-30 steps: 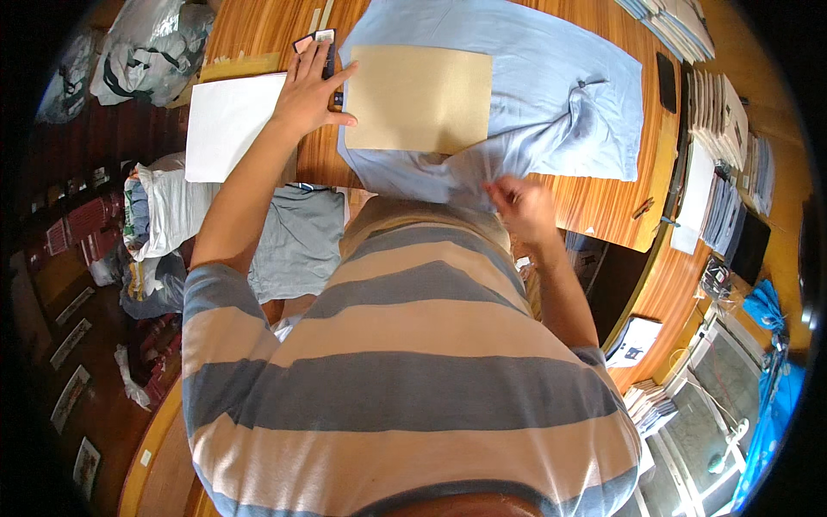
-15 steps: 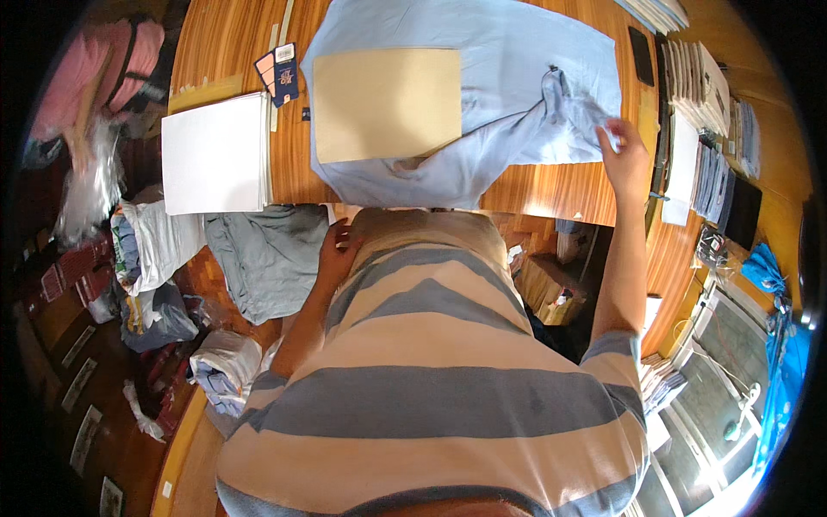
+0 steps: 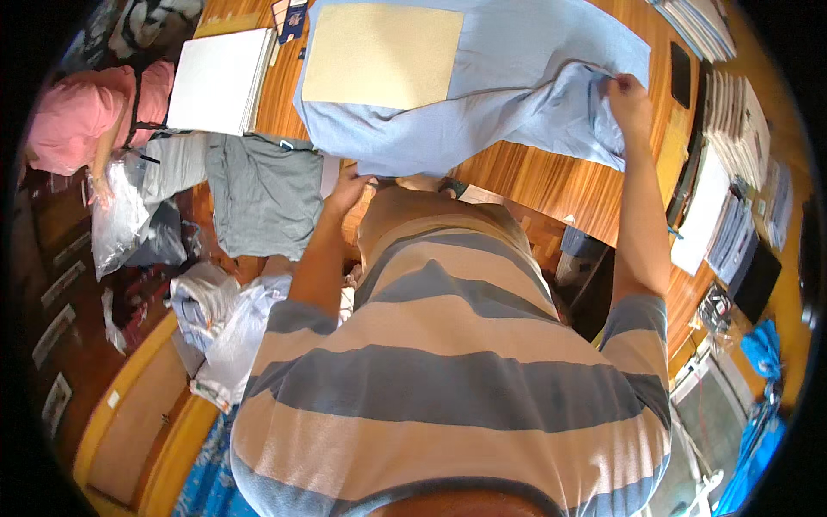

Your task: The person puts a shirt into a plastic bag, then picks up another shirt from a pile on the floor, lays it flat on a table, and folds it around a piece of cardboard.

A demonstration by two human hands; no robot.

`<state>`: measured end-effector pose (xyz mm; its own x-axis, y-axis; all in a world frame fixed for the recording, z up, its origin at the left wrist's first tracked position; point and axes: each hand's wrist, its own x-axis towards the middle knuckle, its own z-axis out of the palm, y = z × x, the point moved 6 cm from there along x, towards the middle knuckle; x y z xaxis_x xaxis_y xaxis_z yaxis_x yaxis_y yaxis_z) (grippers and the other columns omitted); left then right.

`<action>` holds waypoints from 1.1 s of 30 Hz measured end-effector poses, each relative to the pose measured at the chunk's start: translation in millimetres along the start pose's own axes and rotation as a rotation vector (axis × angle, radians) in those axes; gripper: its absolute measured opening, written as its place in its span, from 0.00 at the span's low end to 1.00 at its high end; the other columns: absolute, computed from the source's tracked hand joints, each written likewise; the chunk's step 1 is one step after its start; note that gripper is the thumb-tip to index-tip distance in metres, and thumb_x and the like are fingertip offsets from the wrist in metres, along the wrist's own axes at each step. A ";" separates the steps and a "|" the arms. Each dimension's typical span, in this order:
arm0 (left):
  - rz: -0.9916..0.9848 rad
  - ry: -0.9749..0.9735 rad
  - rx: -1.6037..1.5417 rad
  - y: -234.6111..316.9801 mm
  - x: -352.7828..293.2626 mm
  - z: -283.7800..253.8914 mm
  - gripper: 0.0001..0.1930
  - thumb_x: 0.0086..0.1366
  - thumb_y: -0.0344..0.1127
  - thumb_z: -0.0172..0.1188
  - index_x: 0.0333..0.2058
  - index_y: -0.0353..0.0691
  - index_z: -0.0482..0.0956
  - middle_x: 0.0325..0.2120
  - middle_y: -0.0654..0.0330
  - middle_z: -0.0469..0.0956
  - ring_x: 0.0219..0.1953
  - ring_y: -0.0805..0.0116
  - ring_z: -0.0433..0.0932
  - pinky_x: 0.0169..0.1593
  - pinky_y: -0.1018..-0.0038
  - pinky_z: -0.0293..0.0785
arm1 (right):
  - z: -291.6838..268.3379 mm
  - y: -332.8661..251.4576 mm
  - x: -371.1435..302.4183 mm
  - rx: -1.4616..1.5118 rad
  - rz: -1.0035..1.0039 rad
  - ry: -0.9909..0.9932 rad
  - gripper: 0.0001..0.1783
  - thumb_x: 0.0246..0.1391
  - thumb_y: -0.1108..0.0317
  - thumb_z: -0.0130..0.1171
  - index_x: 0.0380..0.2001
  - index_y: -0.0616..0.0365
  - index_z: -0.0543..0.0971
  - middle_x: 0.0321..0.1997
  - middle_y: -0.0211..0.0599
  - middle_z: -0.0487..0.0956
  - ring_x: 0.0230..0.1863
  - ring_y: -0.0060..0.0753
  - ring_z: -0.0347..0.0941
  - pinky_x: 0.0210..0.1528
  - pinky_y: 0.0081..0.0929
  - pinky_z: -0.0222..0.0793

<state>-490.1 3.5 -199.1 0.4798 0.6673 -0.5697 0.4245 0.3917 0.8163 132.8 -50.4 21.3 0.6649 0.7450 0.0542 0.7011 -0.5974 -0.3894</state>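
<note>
A light blue shirt [image 3: 534,52] lies spread over the wooden table, with a rectangular cream board [image 3: 383,56] flat on its left part. At the right end, the fingers of my right hand [image 3: 633,103] are closed on a bunched fold of the shirt, which looks like a sleeve. My left hand [image 3: 347,195] is at the table's near edge, its fingertips closed at the shirt's lower edge where the cloth hangs over. Part of that grip is hidden.
White sheets [image 3: 215,82] are stacked at the table's left, near dark blue tags [image 3: 293,21]. A black phone [image 3: 680,76] and stacked folded packs [image 3: 736,125] lie right. Grey trousers [image 3: 263,194] hang below the left edge. A person in pink [image 3: 82,121] handles clear plastic [image 3: 121,211] at far left.
My right hand has taken hold of the shirt and drawn the fold outward. My left hand has come up to the shirt's lower edge. The view has shifted, and the person in pink shows more.
</note>
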 end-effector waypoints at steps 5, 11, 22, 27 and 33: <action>0.041 0.187 -0.429 111.4 -119.5 -68.8 0.12 0.74 0.33 0.60 0.51 0.36 0.83 0.43 0.62 0.86 0.44 0.74 0.82 0.52 0.74 0.76 | -19.1 50.3 14.3 0.288 0.138 0.072 0.16 0.70 0.59 0.56 0.50 0.57 0.85 0.36 0.42 0.86 0.38 0.38 0.83 0.45 0.34 0.77; 0.044 0.148 -0.036 263.7 -162.6 -109.0 0.10 0.72 0.39 0.65 0.43 0.38 0.84 0.34 0.70 0.84 0.35 0.82 0.78 0.42 0.80 0.73 | -25.6 50.0 23.4 0.292 0.040 0.192 0.19 0.71 0.55 0.53 0.53 0.56 0.82 0.40 0.48 0.85 0.42 0.46 0.84 0.49 0.42 0.76; 0.300 0.278 1.170 417.3 137.8 -117.5 0.31 0.69 0.54 0.64 0.59 0.34 0.79 0.54 0.45 0.82 0.58 0.50 0.80 0.63 0.65 0.73 | -6.6 8.1 47.1 -0.227 0.012 0.390 0.20 0.64 0.56 0.61 0.51 0.59 0.80 0.49 0.53 0.83 0.51 0.60 0.80 0.53 0.56 0.75; 1.049 -0.128 1.017 408.4 143.9 28.6 0.23 0.75 0.39 0.54 0.64 0.38 0.74 0.66 0.45 0.71 0.69 0.47 0.68 0.72 0.55 0.64 | 47.9 -172.8 4.6 0.389 -0.318 0.110 0.11 0.57 0.69 0.65 0.42 0.58 0.84 0.46 0.49 0.84 0.49 0.55 0.79 0.54 0.48 0.75; 1.106 -0.190 0.849 375.5 165.9 47.7 0.31 0.73 0.33 0.54 0.71 0.33 0.61 0.69 0.43 0.67 0.72 0.46 0.64 0.75 0.52 0.59 | 143.3 -286.8 -4.1 -0.047 -0.433 -0.161 0.17 0.59 0.57 0.66 0.45 0.56 0.83 0.51 0.41 0.83 0.57 0.46 0.76 0.57 0.44 0.74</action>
<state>-214.5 231.2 8.4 0.9317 0.2535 0.2602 0.0602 -0.8142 0.5775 -107.9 160.4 1.0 0.2626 0.9632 0.0580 0.9188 -0.2313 -0.3199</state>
